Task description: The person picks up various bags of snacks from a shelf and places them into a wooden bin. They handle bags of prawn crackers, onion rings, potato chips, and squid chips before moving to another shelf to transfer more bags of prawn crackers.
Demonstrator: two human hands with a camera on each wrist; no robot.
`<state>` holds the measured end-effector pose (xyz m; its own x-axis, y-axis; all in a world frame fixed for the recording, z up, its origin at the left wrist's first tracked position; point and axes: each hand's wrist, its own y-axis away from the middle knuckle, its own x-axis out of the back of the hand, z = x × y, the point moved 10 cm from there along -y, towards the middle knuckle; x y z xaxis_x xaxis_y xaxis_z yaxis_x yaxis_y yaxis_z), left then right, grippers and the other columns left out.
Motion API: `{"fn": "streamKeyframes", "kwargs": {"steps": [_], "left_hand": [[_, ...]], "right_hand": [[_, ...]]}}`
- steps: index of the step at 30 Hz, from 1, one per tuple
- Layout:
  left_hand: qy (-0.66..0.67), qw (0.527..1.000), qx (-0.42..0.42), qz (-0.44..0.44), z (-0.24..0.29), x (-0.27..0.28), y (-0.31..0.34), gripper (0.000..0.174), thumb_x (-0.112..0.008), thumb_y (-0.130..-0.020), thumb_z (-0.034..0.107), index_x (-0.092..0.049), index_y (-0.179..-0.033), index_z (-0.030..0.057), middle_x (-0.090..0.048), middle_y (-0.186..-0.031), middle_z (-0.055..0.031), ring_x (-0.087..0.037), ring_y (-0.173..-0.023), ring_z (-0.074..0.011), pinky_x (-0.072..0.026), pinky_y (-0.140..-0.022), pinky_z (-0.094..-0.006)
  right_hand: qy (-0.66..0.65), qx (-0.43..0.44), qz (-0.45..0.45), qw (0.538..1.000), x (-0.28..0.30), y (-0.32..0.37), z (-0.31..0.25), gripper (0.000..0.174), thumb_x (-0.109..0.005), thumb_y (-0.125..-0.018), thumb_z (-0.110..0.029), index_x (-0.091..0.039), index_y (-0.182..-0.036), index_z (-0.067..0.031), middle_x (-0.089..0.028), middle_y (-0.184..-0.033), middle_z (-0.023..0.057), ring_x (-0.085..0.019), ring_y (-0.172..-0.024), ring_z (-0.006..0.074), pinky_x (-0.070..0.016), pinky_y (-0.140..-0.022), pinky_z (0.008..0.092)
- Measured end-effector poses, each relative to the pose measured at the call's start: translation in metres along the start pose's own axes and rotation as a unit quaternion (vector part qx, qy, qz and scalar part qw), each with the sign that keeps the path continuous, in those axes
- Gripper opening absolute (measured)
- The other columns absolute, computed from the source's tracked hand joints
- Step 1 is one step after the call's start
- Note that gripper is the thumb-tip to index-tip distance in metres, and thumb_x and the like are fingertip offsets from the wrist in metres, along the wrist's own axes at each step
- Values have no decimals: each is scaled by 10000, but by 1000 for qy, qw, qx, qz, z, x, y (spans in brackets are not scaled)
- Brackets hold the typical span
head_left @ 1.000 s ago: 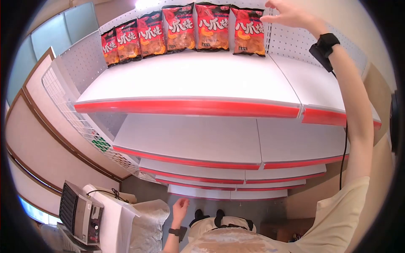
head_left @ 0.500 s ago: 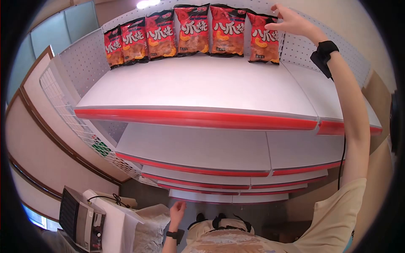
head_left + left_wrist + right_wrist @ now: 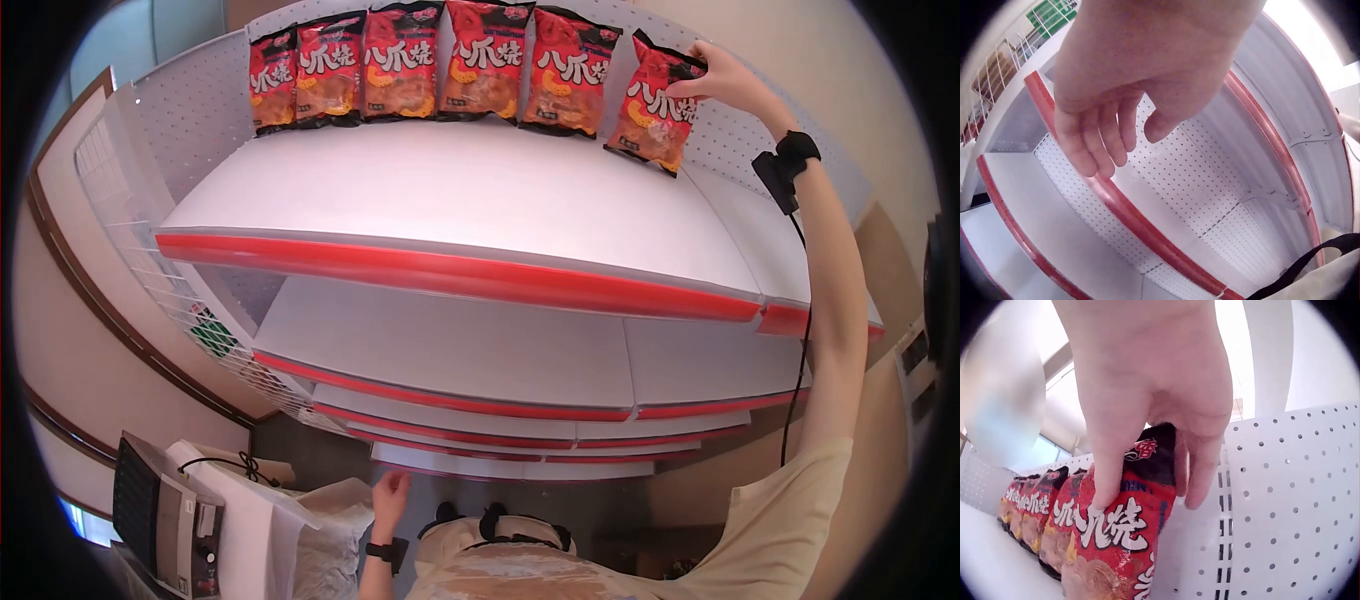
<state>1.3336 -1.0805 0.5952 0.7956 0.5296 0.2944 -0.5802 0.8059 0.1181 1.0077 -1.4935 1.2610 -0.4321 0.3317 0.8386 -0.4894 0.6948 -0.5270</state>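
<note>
My right hand pinches the upper right part of a red and black snack bag, the rightmost in a row on the top shelf. In the right wrist view the thumb presses the front of that bag and the fingers reach behind it. The bag leans to one side, its bottom edge close over the shelf. Just left of it stands a matching bag, with several more beyond. My left hand hangs low in front of the shelves, fingers loosely curled, holding nothing.
White perforated panels back the shelves. Lower shelves with red front edges step down below. A wire rack flanks the left side. At lower left a metal appliance stands by a white covered table.
My right hand came down onto the rightmost bag and took hold of its upper part. That bag has tilted and come forward from the row. The left hand stays low.
</note>
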Motion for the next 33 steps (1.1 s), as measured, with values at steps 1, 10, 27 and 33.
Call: {"fn": "streamKeyframes", "kwargs": {"steps": [1,10,27,33], "left_hand": [[2,1000,6,-4,0,-1,-2,230,-602,-868,193,-627,-936,-25,-669,-751,-110,-649,-713,-153,-499,-647,-287],[-34,994,-36,-96,50,-33,-18,198,-609,-858,162,-623,-958,-9,-669,-793,-114,-649,-720,-154,-506,-653,-276],[-32,834,-217,-506,153,-183,34,488,-749,-750,314,-574,-1119,48,-640,-1005,-93,-626,-923,-213,-503,-812,-330],[7,752,-310,-581,216,-216,85,726,-787,-684,397,-473,-1232,38,-572,-1153,-142,-572,-1054,-260,-472,-882,-364]], "right_hand": [[-73,-2,1,997,1,3,2,430,-787,-696,-276,-533,-952,-43,-591,-841,51,-568,-780,124,-491,-660,256],[-60,8,99,993,128,77,-13,487,-673,-837,-275,-504,-1219,-25,-587,-1068,63,-565,-971,112,-470,-844,234],[-211,-263,-167,927,-139,442,-51,425,-849,-568,-139,-641,-913,-1,-682,-844,92,-668,-792,165,-518,-746,282],[-236,-283,-188,910,-219,458,-75,457,-834,-625,-152,-614,-991,9,-675,-893,118,-658,-848,185,-511,-784,297]]}}
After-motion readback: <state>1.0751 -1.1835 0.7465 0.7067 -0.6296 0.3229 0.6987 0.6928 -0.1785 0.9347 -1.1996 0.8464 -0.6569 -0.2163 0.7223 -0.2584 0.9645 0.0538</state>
